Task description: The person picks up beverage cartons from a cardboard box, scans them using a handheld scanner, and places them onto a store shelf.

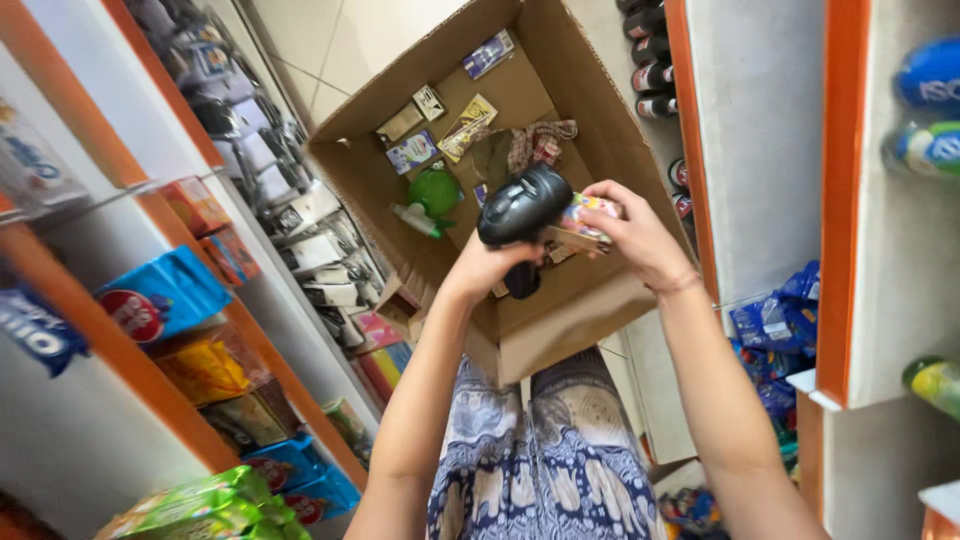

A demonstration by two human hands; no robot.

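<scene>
My left hand [487, 268] grips a black handheld scanner [522, 207] by its handle, head pointed right. My right hand [630, 232] holds a small colourful packet [588, 215] right against the scanner's head. Both hands hover over an open cardboard box [560, 320] resting on my lap. Inside the box lie several small packets, a green plastic bottle [432, 195] and a piece of checked cloth [540, 143].
Orange-edged shelves on the left carry blue snack bags [160, 295], yellow packs and green packs [200, 505]. Shelves on the right hold bottles [925, 148] and blue packets [775, 320]. Dark cans [650, 75] line the far right shelf. Tiled floor lies beyond the box.
</scene>
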